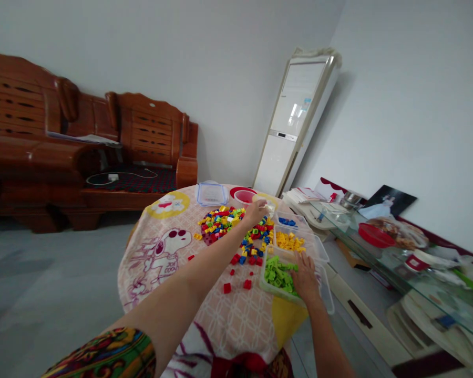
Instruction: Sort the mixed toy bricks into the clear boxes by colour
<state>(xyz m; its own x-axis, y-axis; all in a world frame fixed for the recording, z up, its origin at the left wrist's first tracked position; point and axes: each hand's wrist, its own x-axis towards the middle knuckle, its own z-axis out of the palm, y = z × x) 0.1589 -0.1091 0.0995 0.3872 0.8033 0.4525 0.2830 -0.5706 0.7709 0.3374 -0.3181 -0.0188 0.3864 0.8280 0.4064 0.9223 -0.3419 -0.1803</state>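
Observation:
A heap of small coloured bricks [224,220] lies on a round table covered with a cartoon cloth [161,252]. My left hand [255,211] reaches across it to the far side, fingers pinched on a small pale piece over a clear box. My right hand [305,278] rests inside a clear tray of green bricks [278,273], fingers bent down among them. Beside it stand a clear tray of yellow bricks [289,241] and one of blue bricks [287,221].
A clear lid [212,193] and a red bowl [244,195] sit at the table's far edge. A wooden sofa [82,152] stands at left, a floor air conditioner [295,121] behind, and a cluttered glass shelf [398,247] at right.

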